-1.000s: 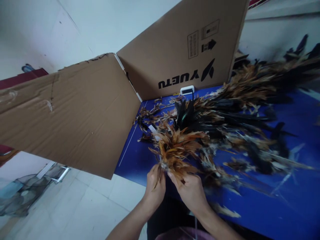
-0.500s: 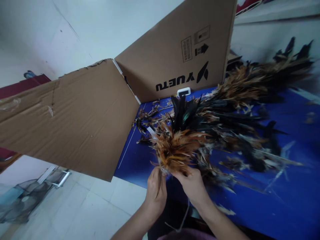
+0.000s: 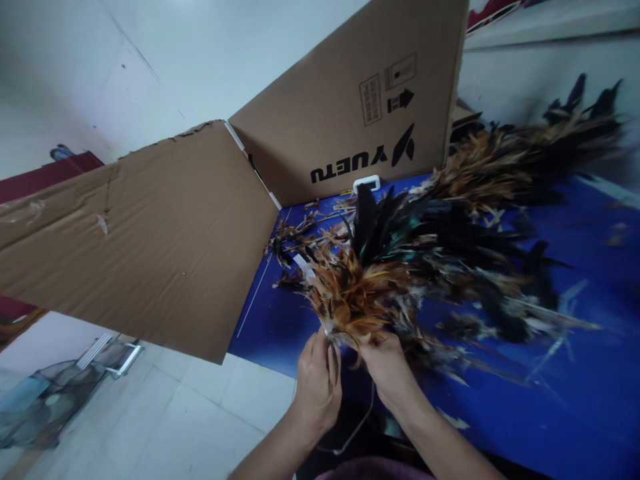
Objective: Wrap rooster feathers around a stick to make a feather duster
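A bushy bundle of orange-brown feathers point(image 3: 357, 293) with long dark tail feathers point(image 3: 383, 223) spreads out beyond my hands at the blue table's near edge. My left hand point(image 3: 319, 380) is closed, its thumb and fingers pinched at the bundle's near left end; what exactly lies between the fingertips is partly hidden. My right hand point(image 3: 393, 373) is closed round the near underside of the same bundle, and its fingertips are covered by feathers. A thin pale string point(image 3: 359, 427) hangs in a loop below the hands.
Cardboard panels point(image 3: 150, 247) stand upright along the table's left and back. Loose feathers point(image 3: 470, 280) cover the blue table point(image 3: 575, 387) to the right, with a larger feather pile point(image 3: 510, 160) behind. A small white-framed object point(image 3: 367, 183) stands by the back panel.
My left hand has turned and shifted slightly right, and the brown feather strand hanging over its fingers no longer shows. The bundle has tilted a little to the right with the right hand.
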A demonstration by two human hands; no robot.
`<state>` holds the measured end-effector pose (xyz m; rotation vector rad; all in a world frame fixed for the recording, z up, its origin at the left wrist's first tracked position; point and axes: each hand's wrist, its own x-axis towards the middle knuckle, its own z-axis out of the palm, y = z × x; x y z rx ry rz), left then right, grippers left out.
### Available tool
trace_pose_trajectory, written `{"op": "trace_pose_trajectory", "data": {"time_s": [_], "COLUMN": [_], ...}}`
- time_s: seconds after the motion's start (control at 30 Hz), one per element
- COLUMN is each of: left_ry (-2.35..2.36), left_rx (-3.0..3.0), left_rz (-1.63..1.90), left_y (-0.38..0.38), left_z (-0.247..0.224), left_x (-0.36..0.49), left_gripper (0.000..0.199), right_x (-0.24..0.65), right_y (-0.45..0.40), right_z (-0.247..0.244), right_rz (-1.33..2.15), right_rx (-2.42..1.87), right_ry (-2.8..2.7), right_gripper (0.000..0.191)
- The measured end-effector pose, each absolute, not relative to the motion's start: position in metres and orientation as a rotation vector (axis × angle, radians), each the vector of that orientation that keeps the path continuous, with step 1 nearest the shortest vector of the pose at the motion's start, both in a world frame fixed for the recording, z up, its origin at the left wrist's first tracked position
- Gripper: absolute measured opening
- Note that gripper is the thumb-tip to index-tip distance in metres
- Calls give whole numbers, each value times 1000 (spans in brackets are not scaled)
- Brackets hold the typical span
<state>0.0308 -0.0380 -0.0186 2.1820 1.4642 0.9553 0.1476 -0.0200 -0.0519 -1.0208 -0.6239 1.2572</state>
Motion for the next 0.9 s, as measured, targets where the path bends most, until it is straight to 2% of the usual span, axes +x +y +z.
{"op": "trace_pose_trajectory", "data": {"time_s": [0.2, 0.4, 0.63, 0.73, 0.9], "left_ry": [1504, 1527, 1548, 1546, 1583], "left_rx": [1968, 1882, 1900, 1895, 1959], "left_rz": [966, 1023, 1068, 1066, 1052], "left_y": [-32, -26, -27, -27, -27], "left_z": [-12, -21, -23, -23, -26], "left_x": [31, 31, 31, 31, 34], "left_gripper": [35, 31, 29, 27, 27], "right_x": [152, 161, 166, 164, 155], "right_y": [-24, -28, -34, -37, -42], "right_z": [-44, -35, -44, -47, -55], "right_rz": [1275, 1138, 1110, 945, 475], "right_rx": [-971, -1060, -1159, -1251, -1434], "right_ry": [-723, -1117, -1269, -1398, -1648], "right_gripper": [14, 24, 29, 27, 28]}}
